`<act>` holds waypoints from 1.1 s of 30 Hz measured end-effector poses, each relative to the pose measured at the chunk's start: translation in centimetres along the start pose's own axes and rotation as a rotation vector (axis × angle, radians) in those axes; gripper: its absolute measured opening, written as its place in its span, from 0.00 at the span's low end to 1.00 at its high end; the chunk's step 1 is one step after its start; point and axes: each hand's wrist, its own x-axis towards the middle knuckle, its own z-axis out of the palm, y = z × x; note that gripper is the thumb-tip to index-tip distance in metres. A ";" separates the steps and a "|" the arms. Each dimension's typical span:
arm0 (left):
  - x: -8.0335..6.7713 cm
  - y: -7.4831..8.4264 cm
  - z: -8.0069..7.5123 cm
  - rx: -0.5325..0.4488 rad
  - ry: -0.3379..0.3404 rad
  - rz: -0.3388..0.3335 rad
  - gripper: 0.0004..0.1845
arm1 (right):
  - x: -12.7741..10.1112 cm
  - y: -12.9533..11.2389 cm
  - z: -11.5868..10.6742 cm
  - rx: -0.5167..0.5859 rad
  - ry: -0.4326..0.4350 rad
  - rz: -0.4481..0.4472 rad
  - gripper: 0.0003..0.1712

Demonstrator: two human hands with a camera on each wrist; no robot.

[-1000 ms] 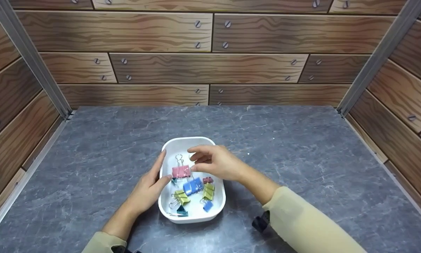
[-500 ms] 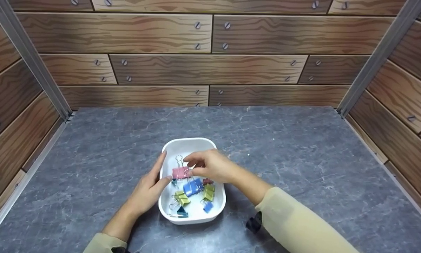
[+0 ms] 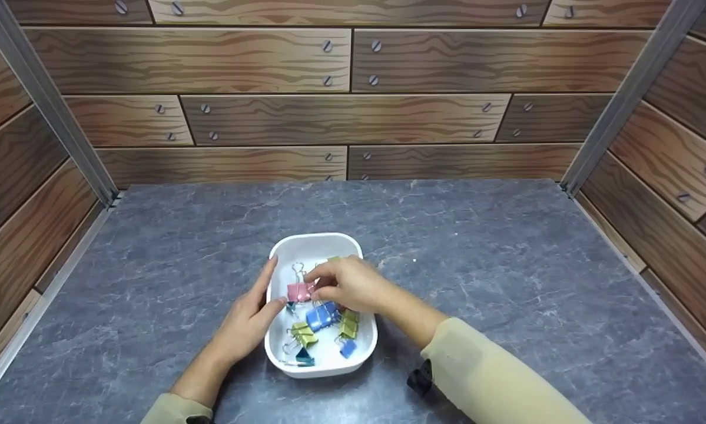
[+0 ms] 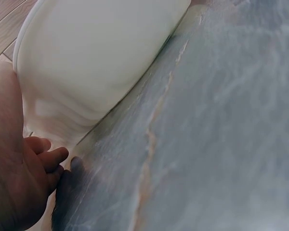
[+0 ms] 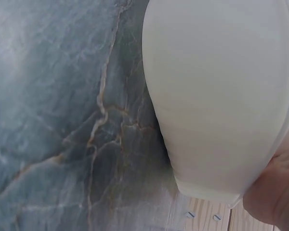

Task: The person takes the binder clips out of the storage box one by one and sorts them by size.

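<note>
Your left hand [image 3: 248, 321] rests flat against left wall of white oval plastic dish [image 3: 316, 244], steadying it on grey stone-look tabletop [image 3: 506, 282]. Your right hand [image 3: 347, 285], fingertips pinching pink metal binder clip [image 3: 299, 291] inside dish. Step: picking clip. Next, I judge: lift straight up, clear of blue binder clip [image 3: 322, 316] just beside.

You have a grey marble-patterned tabletop [image 3: 506, 282] under everything, veined with pale and rust-coloured lines that show clearly in both wrist views. Around it you see walls of wood-grain panels [image 3: 353, 118], the planks staggered and dotted with screw heads at their ends. Two grey metal posts [image 3: 46, 100] rise slanting from the table's back corners, one on each side.
</note>
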 end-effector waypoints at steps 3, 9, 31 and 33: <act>0.0 0.0 0.0 0.005 0.001 -0.003 0.41 | 0.0 -0.1 0.2 -0.037 0.012 0.006 0.14; 0.0 -0.1 0.0 0.025 0.002 -0.006 0.41 | 0.0 0.0 0.6 -0.072 0.028 0.018 0.11; 0.0 -0.1 0.0 0.002 -0.003 -0.002 0.40 | -0.9 0.0 -0.7 0.421 0.114 0.022 0.05; 0.0 -0.2 0.0 0.000 -0.007 -0.013 0.40 | -1.0 0.0 -1.3 0.465 0.137 0.017 0.06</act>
